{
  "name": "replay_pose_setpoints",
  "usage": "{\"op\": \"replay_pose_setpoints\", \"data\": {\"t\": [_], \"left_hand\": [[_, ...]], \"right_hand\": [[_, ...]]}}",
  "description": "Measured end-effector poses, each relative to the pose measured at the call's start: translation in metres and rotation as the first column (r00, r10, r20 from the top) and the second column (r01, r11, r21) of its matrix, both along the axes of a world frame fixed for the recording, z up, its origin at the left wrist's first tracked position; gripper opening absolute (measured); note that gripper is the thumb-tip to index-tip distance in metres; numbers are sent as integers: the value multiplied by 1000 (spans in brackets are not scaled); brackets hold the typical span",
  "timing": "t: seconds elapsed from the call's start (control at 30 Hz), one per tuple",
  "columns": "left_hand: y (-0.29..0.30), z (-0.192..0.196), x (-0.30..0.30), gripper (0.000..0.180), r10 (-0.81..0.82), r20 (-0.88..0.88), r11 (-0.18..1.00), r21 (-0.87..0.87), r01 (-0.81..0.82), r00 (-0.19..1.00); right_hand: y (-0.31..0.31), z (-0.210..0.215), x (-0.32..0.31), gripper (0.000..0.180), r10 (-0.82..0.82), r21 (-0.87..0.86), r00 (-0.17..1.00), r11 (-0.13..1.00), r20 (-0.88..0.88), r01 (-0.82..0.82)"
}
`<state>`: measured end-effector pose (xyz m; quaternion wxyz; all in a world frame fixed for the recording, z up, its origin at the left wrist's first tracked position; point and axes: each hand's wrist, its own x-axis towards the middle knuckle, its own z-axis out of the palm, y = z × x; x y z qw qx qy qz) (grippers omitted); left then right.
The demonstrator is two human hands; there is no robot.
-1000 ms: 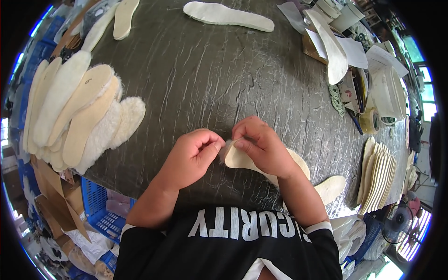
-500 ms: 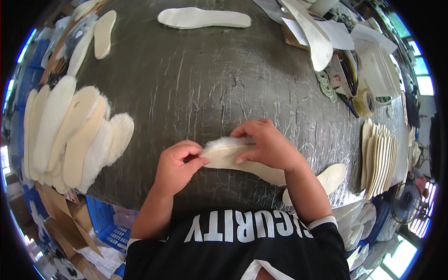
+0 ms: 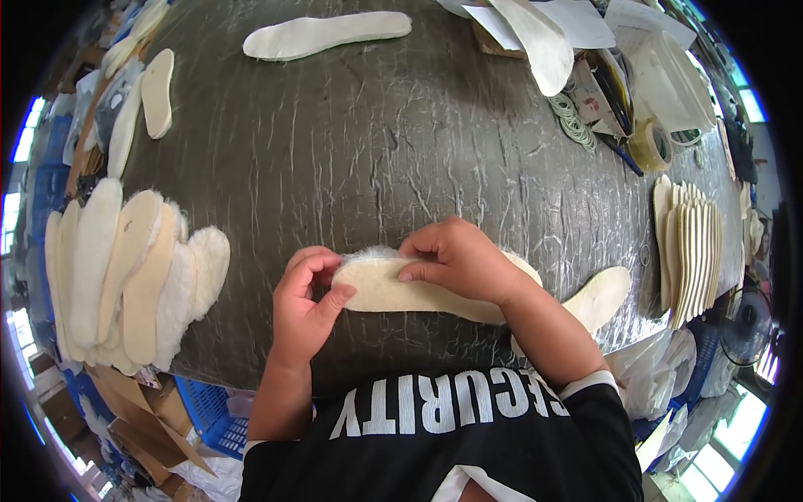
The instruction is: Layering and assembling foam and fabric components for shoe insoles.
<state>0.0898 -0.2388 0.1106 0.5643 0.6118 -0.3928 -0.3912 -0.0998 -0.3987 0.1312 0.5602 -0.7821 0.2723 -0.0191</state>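
Observation:
A cream fleece-lined insole (image 3: 389, 289) lies across the near part of the dark table, smooth face up, with white fluff showing along its far edge. My left hand (image 3: 303, 305) pinches its left end between thumb and fingers. Farther along, my right hand (image 3: 458, 259) grips the far edge, thumb on the smooth face and fingers behind. Another pale insole (image 3: 600, 298) rests partly hidden beneath my right forearm.
A pile of fleecy insoles (image 3: 138, 289) fills the left side. A row of stacked insoles (image 3: 694, 251) stands at the right. Single insoles (image 3: 326, 36) lie farther off. Rubber bands (image 3: 572, 124), a tape roll (image 3: 650, 146) and a white plastic container (image 3: 669, 79) sit back right.
The head view has shifted a little. The insole between my hands now lies more level, with more of its right end showing beyond my right hand. Both hands keep their hold.

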Motion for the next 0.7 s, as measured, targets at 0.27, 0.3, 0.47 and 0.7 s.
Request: {"op": "replay_pose_setpoints", "data": {"t": [0.27,0.3,0.47,0.7], "left_hand": [[-15,12,1,16,-231,223,964,182,192,947],[-13,11,4,14,-138,-15,948,289,137,990],[-10,3,23,17,144,-637,905,395,160,757],[-6,34,26,44,123,410,983,-174,-55,904]], "right_hand": [[11,2,2,51,137,-226,991,965,3,-133],[12,6,2,68,150,-305,988,943,28,-134],[15,17,-3,100,337,-377,939,862,-70,-337],[-12,3,-3,105,295,425,946,845,134,-324]]}}
